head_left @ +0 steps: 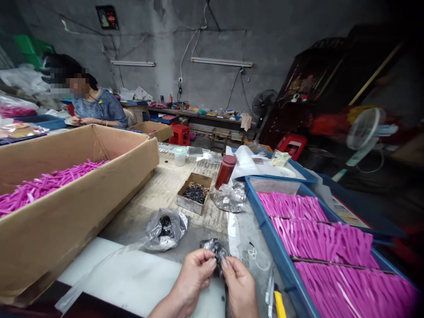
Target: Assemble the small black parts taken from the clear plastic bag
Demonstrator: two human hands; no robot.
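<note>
My left hand (194, 278) and my right hand (239, 287) meet low in the middle of the view, fingers pinched together on a small crumpled plastic bag of dark parts (215, 248). Both hands hold it just above the table, over a white sheet (139, 278). A second clear bag with black parts (164, 229) lies a little to the left of them. Farther back stands a small cardboard box of black parts (194, 193).
A large cardboard box (82, 194) with pink pieces fills the left. A blue tray (281, 260) of pink pieces runs along the right. A red bottle (225, 171), a white cup (179, 156) and loose bags sit behind. Another person (97, 108) sits at the far left.
</note>
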